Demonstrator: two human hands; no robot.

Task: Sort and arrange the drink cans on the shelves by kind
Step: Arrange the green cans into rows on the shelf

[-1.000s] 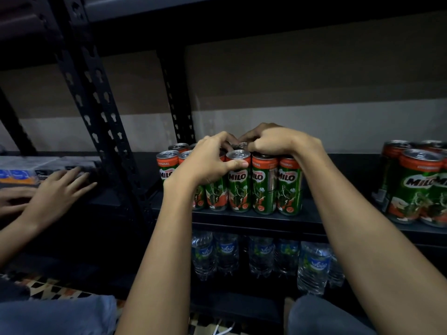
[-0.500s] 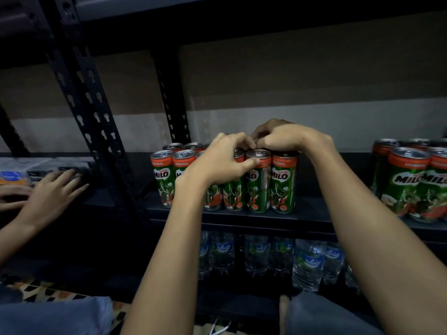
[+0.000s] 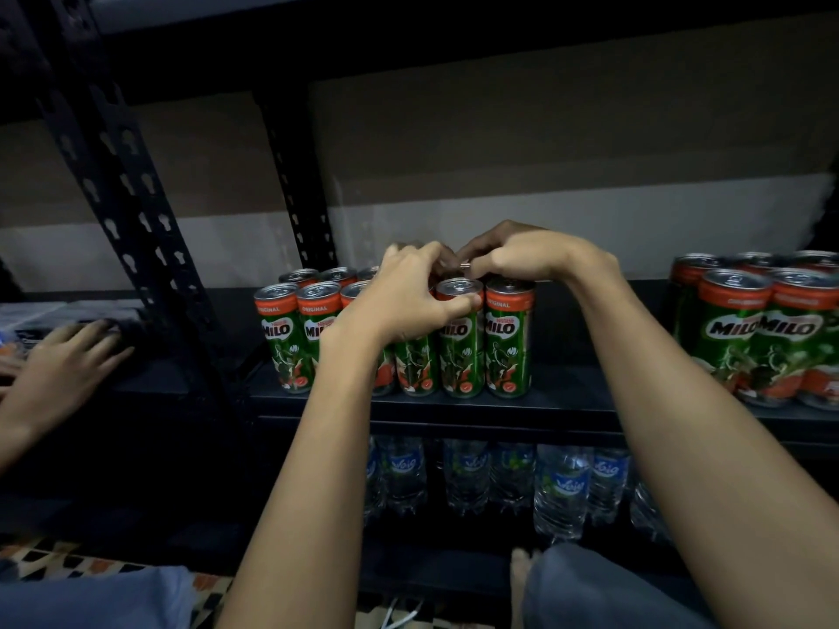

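Observation:
A tight cluster of green and orange Milo cans (image 3: 508, 342) stands upright in the middle of the black shelf (image 3: 572, 404). My left hand (image 3: 404, 297) is curled over the tops of the middle cans, thumb pressed on the rim of a front can. My right hand (image 3: 526, 258) reaches over the cluster from the right, its fingers curled round the tops of the back cans. The fingertips of both hands almost meet above the cluster. The back cans are mostly hidden behind my hands.
A second group of Milo cans (image 3: 762, 333) stands at the shelf's right end, with a bare gap between the groups. Water bottles (image 3: 563, 488) fill the shelf below. A slotted black upright (image 3: 122, 192) stands left; beyond it, another person's hand (image 3: 68, 360) rests on packs.
Both hands stay curled on the can cluster and have drawn closer together over its tops. More cans show on the cluster's left side. The other person's hand has shifted slightly.

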